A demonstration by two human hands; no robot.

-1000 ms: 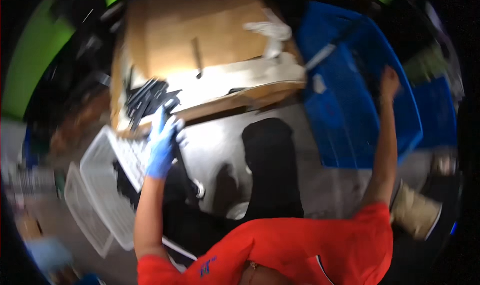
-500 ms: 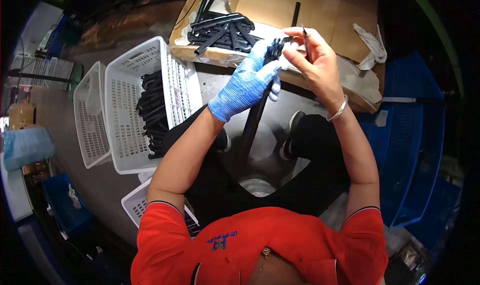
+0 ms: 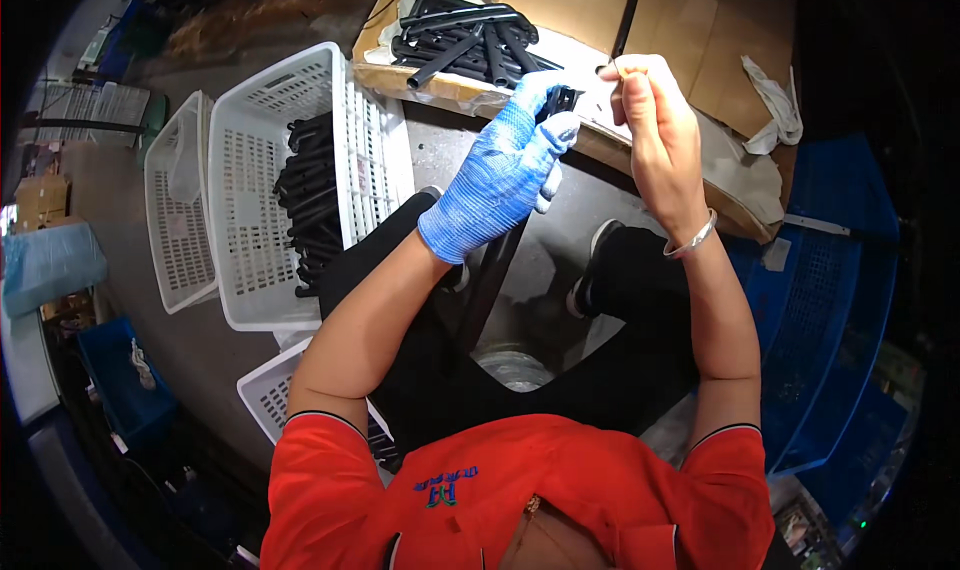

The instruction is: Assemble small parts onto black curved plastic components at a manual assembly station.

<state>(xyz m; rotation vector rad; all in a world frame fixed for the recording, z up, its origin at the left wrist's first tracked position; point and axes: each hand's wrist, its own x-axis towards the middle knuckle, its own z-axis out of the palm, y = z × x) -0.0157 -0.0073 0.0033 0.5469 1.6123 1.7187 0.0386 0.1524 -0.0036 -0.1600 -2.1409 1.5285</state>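
My left hand (image 3: 492, 178), in a blue knitted glove, is wrapped round the upper part of a long black tube (image 3: 492, 278). The tube slants down toward my lap, and its top end, which looks notched or split, pokes out between thumb and fingers. Bare and wearing a silver bangle, my right hand (image 3: 664, 140) is just right of that end, apart from it. Thumb and fingertips are pinched together; what is between them is too small to make out. Beyond these fingertips a single black tube (image 3: 625, 28) lies in the cardboard box (image 3: 690, 20).
A pile of black tubes (image 3: 465, 45) fills the box's left side. Left of me, a white perforated basket (image 3: 245, 220) holds more black tubes, with another white basket (image 3: 180, 240) beside it. Blue plastic bins (image 3: 825, 310) stand at right. A crumpled white cloth (image 3: 775, 105) hangs over the box's edge.
My right hand has moved a little right and down, away from the tube's end, and its fingers have closed to a pinch. The thin dark pointed piece seen there earlier no longer shows clearly.
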